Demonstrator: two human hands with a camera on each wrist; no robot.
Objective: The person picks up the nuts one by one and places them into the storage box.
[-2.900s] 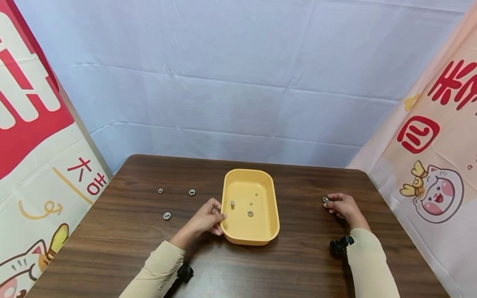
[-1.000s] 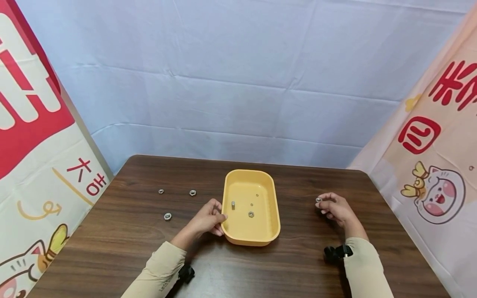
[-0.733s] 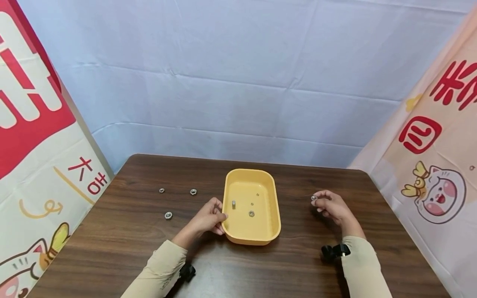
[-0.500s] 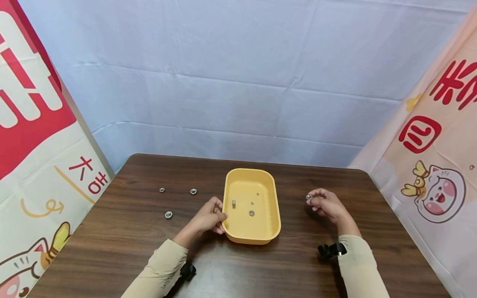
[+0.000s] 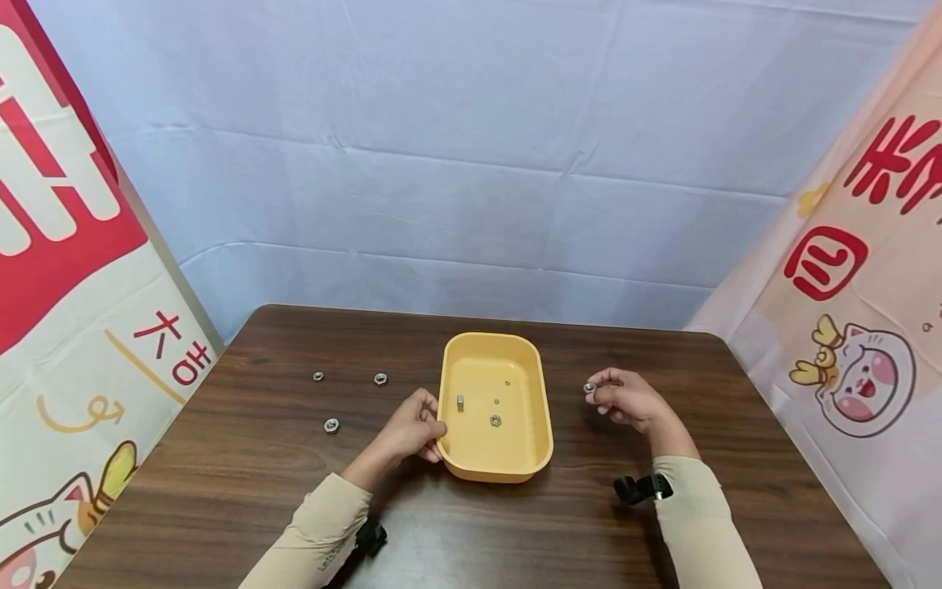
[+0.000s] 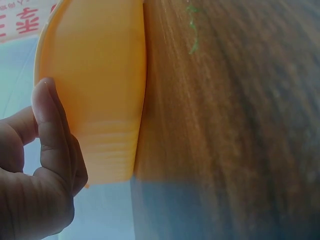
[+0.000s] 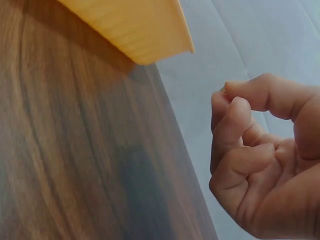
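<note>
A yellow rectangular tray (image 5: pixel 528 474) stands mid-table, and my left hand (image 5: pixel 409 429) grips its left rim, thumb over the edge and fingers against the outer wall. In the left wrist view the fingers (image 6: pixel 52 130) lie along the tray's side. To the right of the tray, my right hand (image 5: pixel 630 399) pinches a silver hex nut (image 5: pixel 589 388) between thumb and fingertips, above the table. In the right wrist view that nut is hidden behind the fingertips (image 7: pixel 239 112). Inside the tray lie a larger nut (image 5: pixel 495 420), a small upright metal piece (image 5: pixel 459 402) and two tiny nuts.
Left of the tray, three loose nuts lie on the dark wooden table (image 5: pixel 243 458): a small one (image 5: pixel 318 376), a medium one (image 5: pixel 380 379) and a large one (image 5: pixel 332 425). A pale cloth (image 5: pixel 441 164) hangs behind the table, with printed banners at both sides.
My right hand has lifted the nut from the right part of the table and carried it left toward the tray. The left hand and the tray stay in place.
</note>
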